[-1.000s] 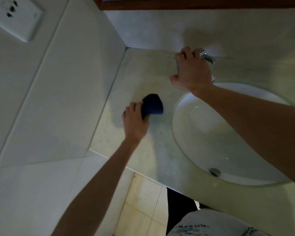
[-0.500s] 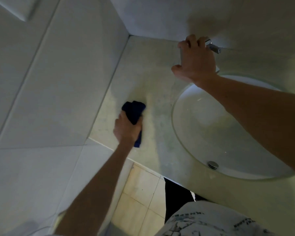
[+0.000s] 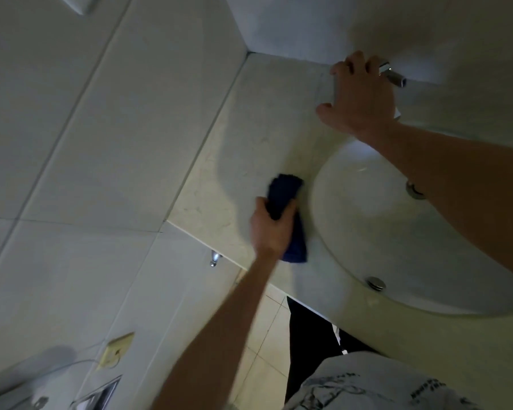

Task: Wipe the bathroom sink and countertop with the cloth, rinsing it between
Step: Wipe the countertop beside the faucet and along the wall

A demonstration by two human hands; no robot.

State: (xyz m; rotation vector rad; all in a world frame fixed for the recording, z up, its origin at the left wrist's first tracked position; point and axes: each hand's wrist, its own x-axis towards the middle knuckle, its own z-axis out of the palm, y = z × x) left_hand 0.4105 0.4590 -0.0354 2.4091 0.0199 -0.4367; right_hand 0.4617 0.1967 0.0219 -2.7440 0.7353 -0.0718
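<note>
Left hand (image 3: 271, 229), centre of frame: fingers curled round the dark blue cloth (image 3: 285, 199), pressing it on the countertop (image 3: 249, 137) just beside the left rim of the sink (image 3: 367, 232); wiping of this strip judged under way, no water seen running. Right hand (image 3: 360, 99), upper right: draped over the chrome tap (image 3: 393, 75), grip not clear; basin and far corner judged still to do.

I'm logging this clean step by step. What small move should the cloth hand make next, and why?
Probably sweep the cloth away from the front edge, toward the back wall. The left hand grips it on the countertop beside the sink, and bare countertop lies beyond it.
</note>
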